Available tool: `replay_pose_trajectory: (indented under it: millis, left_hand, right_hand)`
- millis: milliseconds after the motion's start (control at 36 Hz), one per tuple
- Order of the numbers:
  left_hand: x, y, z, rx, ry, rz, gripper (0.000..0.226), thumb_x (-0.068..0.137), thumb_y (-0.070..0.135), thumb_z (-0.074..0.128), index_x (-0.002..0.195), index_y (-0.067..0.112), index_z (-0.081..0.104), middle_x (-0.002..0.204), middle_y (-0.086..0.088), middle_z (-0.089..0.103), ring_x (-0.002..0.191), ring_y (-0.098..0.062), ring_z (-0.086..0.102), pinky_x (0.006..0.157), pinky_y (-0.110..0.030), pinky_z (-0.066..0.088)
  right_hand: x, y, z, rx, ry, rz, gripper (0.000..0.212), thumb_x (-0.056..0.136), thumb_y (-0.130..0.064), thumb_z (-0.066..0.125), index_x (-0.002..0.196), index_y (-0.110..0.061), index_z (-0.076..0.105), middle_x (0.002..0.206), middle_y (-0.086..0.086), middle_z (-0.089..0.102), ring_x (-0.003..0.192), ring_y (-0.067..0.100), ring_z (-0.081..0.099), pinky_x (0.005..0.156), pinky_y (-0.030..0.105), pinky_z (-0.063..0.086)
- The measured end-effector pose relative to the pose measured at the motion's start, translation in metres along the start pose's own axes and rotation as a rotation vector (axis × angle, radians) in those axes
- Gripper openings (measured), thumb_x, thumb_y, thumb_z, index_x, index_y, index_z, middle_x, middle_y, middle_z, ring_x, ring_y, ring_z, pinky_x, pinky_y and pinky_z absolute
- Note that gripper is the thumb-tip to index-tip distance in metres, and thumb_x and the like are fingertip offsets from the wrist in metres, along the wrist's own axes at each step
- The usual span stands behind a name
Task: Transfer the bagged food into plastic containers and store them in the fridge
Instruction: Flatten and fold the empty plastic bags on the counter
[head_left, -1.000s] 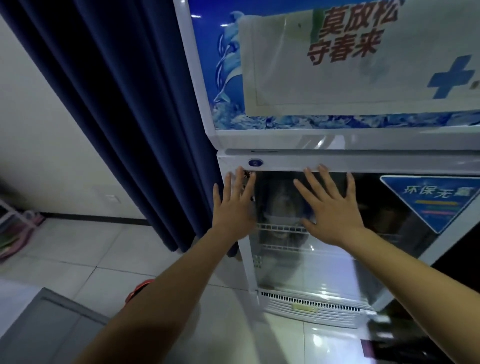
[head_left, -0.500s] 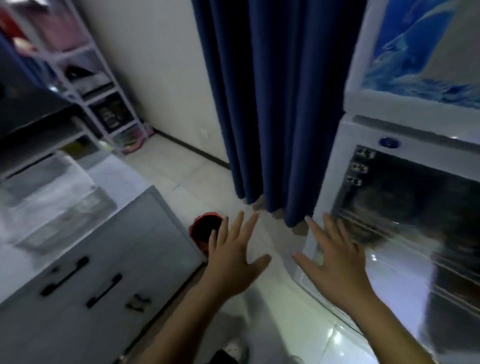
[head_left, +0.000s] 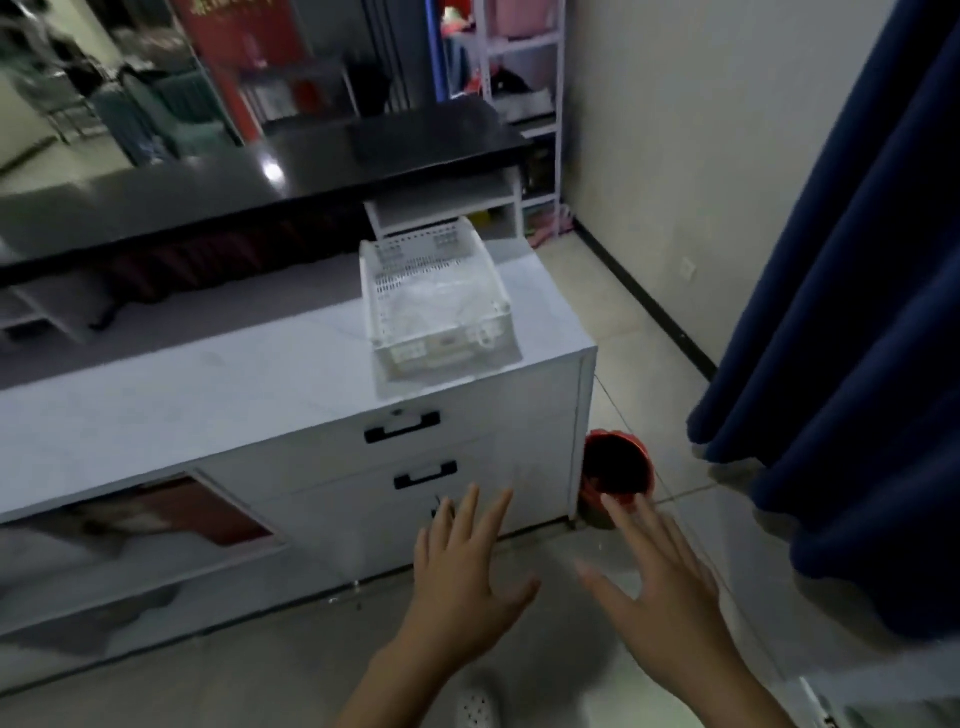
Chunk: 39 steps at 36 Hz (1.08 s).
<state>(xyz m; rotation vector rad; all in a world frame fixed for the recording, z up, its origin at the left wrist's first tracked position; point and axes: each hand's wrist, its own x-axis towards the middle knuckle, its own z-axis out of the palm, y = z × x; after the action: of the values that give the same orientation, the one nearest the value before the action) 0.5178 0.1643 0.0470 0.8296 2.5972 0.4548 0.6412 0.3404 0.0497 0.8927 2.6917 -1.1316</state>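
Two hands, left (head_left: 462, 577) and right (head_left: 660, 582), hover with fingers spread wide, holding nothing. One white basket (head_left: 436, 301) sits on the worktop (head_left: 208, 384) above two handled drawers; its clear contents are blurred. One red bin (head_left: 615, 475) is partly hidden.

Cabinet: a white cabinet (head_left: 291, 395) with two black-handled drawers (head_left: 402, 427) on its front.
Basket: a white perforated basket (head_left: 436, 301) sits on the cabinet's top, near the right end (contents blurred).
Bucket: a red bucket (head_left: 615, 475) stands on the tiled floor (head_left: 644, 332) just beside the cabinet's right end.
Curtain: a navy curtain (head_left: 852, 332) hangs to the right of the cabinet, beyond the bucket.
Counter: a black counter (head_left: 260, 176) runs behind the cabinet.
Shelving: a white shelf rack (head_left: 519, 62) stands behind the cabinet's right end, against the wall.
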Motion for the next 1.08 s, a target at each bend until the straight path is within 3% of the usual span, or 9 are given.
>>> replay_pose_trajectory:
  millis: [167, 361, 500, 806, 889, 1000, 1084]
  left_hand:
    - [0.040, -0.058, -0.034, -0.125, 0.046, -0.025, 0.086, 0.086, 0.067, 0.053, 0.145, 0.063, -0.010, 0.163, 0.018, -0.018, 0.151, -0.018, -0.017, 0.123, -0.049, 0.004]
    - [0.078, -0.129, -0.057, -0.204, 0.082, -0.064, 0.087, 0.087, 0.066, 0.052, 0.122, 0.075, -0.027, 0.161, 0.020, -0.021, 0.151, -0.016, -0.018, 0.123, -0.048, 0.002]
    - [0.101, -0.162, -0.082, -0.268, 0.090, -0.096, 0.086, 0.088, 0.065, 0.055, 0.125, 0.073, -0.022, 0.161, 0.021, -0.020, 0.151, -0.018, -0.017, 0.123, -0.050, 0.006]
    - [0.217, -0.180, -0.160, -0.398, 0.278, -0.050, 0.080, 0.090, 0.056, 0.057, 0.140, 0.066, -0.006, 0.161, 0.024, -0.012, 0.152, -0.011, -0.010, 0.123, -0.044, 0.007]
    - [0.256, -0.170, -0.189, -0.393, 0.258, -0.027, 0.082, 0.090, 0.053, 0.062, 0.143, 0.063, 0.001, 0.164, 0.020, -0.006, 0.152, -0.008, -0.003, 0.123, -0.043, 0.011]
    - [0.315, -0.152, -0.208, -0.440, 0.153, -0.036, 0.081, 0.090, 0.051, 0.063, 0.150, 0.056, 0.010, 0.165, 0.019, 0.001, 0.151, -0.003, 0.004, 0.114, -0.028, 0.015]
    - [0.357, -0.141, -0.202, -0.408, 0.059, -0.096, 0.081, 0.090, 0.050, 0.062, 0.152, 0.052, 0.010, 0.166, 0.017, 0.001, 0.151, -0.005, 0.004, 0.115, -0.030, 0.016]
  right_hand:
    - [0.047, -0.050, 0.017, -0.055, -0.003, 0.017, 0.077, 0.084, -0.079, 0.040, 0.149, -0.059, 0.005, 0.165, -0.020, -0.009, 0.153, 0.010, -0.008, 0.122, 0.052, 0.011]
    - [0.098, -0.107, 0.043, 0.054, 0.093, -0.016, 0.074, 0.088, -0.066, 0.052, 0.152, -0.052, 0.019, 0.166, -0.017, 0.007, 0.153, 0.007, -0.003, 0.123, 0.047, 0.011]
    - [0.127, -0.139, 0.022, 0.086, 0.149, -0.018, 0.076, 0.070, -0.078, 0.040, 0.142, -0.058, 0.026, 0.165, -0.014, 0.016, 0.152, 0.008, 0.007, 0.122, 0.046, 0.016]
    - [0.269, -0.181, -0.024, 0.083, 0.119, -0.097, 0.071, 0.078, -0.069, 0.050, 0.144, -0.060, 0.025, 0.162, -0.024, 0.012, 0.151, 0.007, 0.006, 0.123, 0.049, 0.014]
    - [0.326, -0.187, -0.029, 0.001, 0.106, -0.140, 0.068, 0.079, -0.072, 0.045, 0.141, -0.060, 0.020, 0.165, -0.018, 0.010, 0.152, 0.009, 0.002, 0.123, 0.047, 0.011]
    - [0.402, -0.187, -0.019, -0.208, 0.036, -0.186, 0.073, 0.086, -0.074, 0.039, 0.151, -0.054, 0.015, 0.167, -0.012, 0.001, 0.154, 0.015, -0.005, 0.123, 0.051, 0.005]
    - [0.446, -0.184, -0.003, -0.405, -0.036, -0.217, 0.074, 0.087, -0.078, 0.030, 0.152, -0.055, 0.001, 0.168, -0.010, -0.008, 0.153, 0.019, -0.013, 0.121, 0.055, -0.001]
